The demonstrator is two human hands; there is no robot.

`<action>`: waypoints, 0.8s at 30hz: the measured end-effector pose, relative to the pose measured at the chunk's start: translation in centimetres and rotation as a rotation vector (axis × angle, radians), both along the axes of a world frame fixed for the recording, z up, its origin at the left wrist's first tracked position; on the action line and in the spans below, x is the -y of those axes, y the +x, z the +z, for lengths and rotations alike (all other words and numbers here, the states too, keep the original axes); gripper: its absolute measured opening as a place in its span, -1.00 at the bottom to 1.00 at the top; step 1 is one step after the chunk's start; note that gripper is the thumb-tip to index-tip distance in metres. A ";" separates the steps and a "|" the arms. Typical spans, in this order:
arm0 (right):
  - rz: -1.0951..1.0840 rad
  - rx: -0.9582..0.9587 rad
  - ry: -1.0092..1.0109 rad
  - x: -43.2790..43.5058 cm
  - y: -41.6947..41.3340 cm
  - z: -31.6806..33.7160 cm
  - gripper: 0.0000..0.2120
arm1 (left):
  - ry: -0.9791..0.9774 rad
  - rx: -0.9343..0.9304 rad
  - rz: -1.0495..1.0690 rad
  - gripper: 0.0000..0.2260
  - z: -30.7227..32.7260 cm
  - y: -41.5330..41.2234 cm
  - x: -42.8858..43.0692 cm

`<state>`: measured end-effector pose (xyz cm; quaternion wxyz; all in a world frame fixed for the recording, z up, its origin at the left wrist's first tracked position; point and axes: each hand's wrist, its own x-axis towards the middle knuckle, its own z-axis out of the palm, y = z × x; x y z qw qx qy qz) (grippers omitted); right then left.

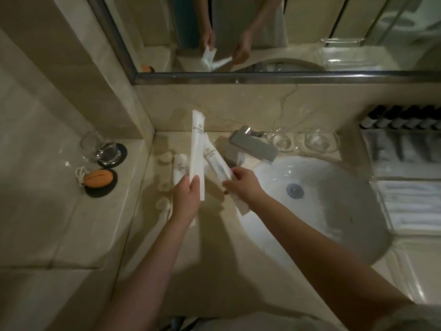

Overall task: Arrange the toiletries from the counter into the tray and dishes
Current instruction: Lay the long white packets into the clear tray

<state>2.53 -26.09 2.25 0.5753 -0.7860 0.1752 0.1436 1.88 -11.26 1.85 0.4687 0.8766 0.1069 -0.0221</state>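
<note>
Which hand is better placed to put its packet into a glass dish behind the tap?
Right, probably: the right hand holds its packet beside the tap, nearer the glass dishes; the left hand is farther away.

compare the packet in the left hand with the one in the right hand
The left packet, in the left hand, points nearly straight away; the right packet, in the right hand, leans diagonally toward it. The left packet looks opaque white; the right packet's middle looks greyer, perhaps see-through. Both are long, slim white wrappers with a small printed logo.
</note>
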 end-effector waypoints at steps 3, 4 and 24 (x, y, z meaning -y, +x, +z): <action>-0.063 0.027 -0.011 3.0 -2.9 0.6 -0.85 | -0.009 0.063 -0.047 -0.71 0.9 -2.2 2.8; -0.093 0.036 0.003 4.1 -3.8 0.8 -0.87 | -0.020 0.077 -0.072 -0.68 1.1 -2.9 3.9; -0.927 0.055 -0.009 29.7 -20.5 -1.2 -0.89 | -0.129 0.030 -0.645 -0.69 0.4 -9.9 29.7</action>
